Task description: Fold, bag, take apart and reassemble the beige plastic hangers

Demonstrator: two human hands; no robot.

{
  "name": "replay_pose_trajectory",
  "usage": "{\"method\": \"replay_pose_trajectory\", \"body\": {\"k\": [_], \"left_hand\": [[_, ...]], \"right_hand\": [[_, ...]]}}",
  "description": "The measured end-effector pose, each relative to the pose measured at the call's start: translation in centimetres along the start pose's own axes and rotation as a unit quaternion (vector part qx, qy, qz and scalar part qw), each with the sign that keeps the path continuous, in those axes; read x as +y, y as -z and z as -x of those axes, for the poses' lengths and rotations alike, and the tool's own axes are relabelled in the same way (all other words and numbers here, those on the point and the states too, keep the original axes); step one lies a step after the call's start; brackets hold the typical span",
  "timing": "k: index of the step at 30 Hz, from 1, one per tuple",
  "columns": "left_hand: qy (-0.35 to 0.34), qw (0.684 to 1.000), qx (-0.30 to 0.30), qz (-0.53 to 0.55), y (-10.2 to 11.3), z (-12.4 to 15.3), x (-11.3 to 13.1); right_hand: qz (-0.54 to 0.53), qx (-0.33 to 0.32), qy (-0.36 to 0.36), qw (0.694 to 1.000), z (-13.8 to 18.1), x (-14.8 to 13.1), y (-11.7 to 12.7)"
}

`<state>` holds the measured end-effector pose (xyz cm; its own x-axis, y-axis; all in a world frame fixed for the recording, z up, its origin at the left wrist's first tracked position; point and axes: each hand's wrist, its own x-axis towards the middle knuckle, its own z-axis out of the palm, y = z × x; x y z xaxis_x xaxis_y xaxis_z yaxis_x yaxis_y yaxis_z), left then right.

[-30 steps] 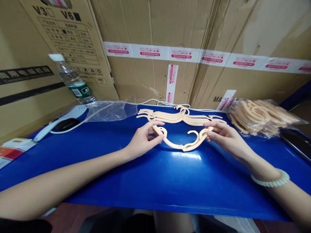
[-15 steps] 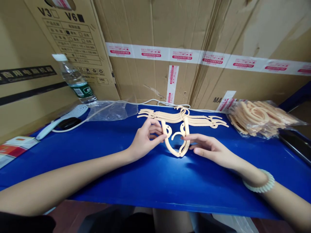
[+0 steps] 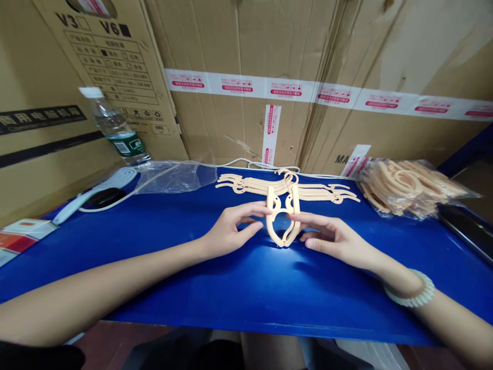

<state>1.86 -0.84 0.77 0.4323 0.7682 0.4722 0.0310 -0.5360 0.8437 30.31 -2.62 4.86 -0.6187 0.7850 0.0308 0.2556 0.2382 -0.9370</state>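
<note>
A cream folding clothes hanger (image 3: 272,234) stands upright at the middle of the blue surface, its two arms folded up and its hook curling between them. My left hand (image 3: 234,228) touches the left arm from outside with its fingertips, fingers stretched and thumb apart. On the other side, my right hand (image 3: 331,236) has its index finger across the right arm and other fingers behind it, steadying the hanger; the thumb lies lower, off it. Several unfolded cream hangers (image 3: 254,185) lie stacked just behind.
Clear bags of folded hangers (image 3: 408,187) lie at the right beside a dark phone-like object (image 3: 470,234). At the left are a water bottle (image 3: 125,144), a pale brush (image 3: 103,185), a dark oval object (image 3: 103,198) and crumpled clear plastic (image 3: 173,177). Cardboard (image 3: 231,123) walls the back.
The hanger's left arm has swung inward, toward the right arm. My left hand has followed it, its fingers straightening and its thumb coming off the arm. My right hand has barely moved.
</note>
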Motion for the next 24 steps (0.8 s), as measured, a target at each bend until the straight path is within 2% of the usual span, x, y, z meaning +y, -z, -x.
{"method": "replay_pose_trajectory", "body": {"k": [4, 8, 13, 16, 24], "left_hand": [[-0.025, 0.999, -0.032, 0.018, 0.15, -0.01, 0.15], [-0.031, 0.998, -0.058, 0.01, 0.3, 0.01, 0.41], [0.004, 0.995, -0.099, 0.026, 0.26, 0.01, 0.52], [0.033, 0.991, -0.113, 0.061, 0.15, -0.03, 0.51], [0.076, 0.984, -0.1, 0.126, 0.17, -0.16, 0.27]], "right_hand": [[0.02, 0.037, -0.003, 0.999, 0.05, 0.04, -0.05], [0.026, 0.04, 0.003, 0.999, 0.12, 0.01, -0.09], [0.0, 0.0, 0.013, 1.0, 0.19, -0.1, -0.35], [-0.009, -0.002, 0.018, 1.0, 0.19, -0.11, -0.46], [0.019, 0.01, 0.029, 0.999, 0.15, -0.01, -0.05]]}}
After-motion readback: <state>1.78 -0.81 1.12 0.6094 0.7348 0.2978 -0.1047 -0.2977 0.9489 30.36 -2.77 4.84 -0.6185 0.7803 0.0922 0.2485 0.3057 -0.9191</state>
